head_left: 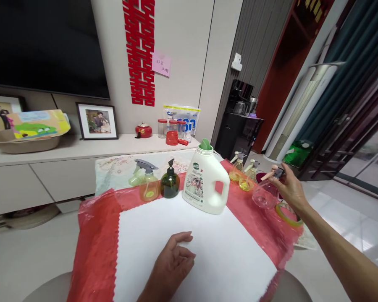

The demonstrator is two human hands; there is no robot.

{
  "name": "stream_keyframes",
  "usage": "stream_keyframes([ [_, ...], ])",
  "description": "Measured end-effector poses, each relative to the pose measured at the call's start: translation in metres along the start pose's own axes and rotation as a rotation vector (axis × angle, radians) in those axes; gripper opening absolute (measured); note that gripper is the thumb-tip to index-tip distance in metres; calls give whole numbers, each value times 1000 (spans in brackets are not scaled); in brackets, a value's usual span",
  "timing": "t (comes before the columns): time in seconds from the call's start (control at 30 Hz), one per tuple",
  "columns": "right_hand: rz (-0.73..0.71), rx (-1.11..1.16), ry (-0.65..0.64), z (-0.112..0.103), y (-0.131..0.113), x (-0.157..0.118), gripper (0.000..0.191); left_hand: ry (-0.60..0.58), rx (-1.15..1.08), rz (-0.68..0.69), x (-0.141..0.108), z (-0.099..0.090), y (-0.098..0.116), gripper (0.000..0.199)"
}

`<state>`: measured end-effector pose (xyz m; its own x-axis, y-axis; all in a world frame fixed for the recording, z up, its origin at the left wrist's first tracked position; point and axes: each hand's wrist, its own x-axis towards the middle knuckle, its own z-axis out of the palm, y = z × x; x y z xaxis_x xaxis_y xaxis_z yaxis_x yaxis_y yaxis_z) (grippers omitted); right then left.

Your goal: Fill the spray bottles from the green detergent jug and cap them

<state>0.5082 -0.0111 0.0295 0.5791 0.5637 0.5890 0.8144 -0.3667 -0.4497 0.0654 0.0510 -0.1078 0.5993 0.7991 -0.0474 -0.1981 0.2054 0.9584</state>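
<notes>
Low over the white sheet (220, 256) is my left hand (173, 262), its fingers loosely curled and apart, with nothing between them. At the right, my right hand (288, 182) grips the dark and pink top of a clear pink spray bottle (265, 197) by the table's edge. A large white detergent jug (206, 180) with a green spout stands at the back of the sheet. Left of it are a dark green pump bottle (170, 184) and an amber spray bottle with a grey head (149, 187).
Two small spray bottles (246, 182) with yellow liquid stand right of the jug. A yellow-green tape roll (289, 214) lies at the right edge of the red cover (97, 235). Behind, a white cabinet (126, 147) holds jars, a red pot and a framed photo.
</notes>
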Motion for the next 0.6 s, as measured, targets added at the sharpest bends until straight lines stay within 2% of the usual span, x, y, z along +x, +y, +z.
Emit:
stream_keyframes([
  [0.13,74,-57,8,20,27,17,77,11,-3,-24,1,1,4,60],
  [0.27,100,-102,-3,37,43,24,66,-25,12,-23,1,0,10,56],
  [0.6,93,-141,-60,49,63,28,57,-51,4,-56,0,1,13,52],
])
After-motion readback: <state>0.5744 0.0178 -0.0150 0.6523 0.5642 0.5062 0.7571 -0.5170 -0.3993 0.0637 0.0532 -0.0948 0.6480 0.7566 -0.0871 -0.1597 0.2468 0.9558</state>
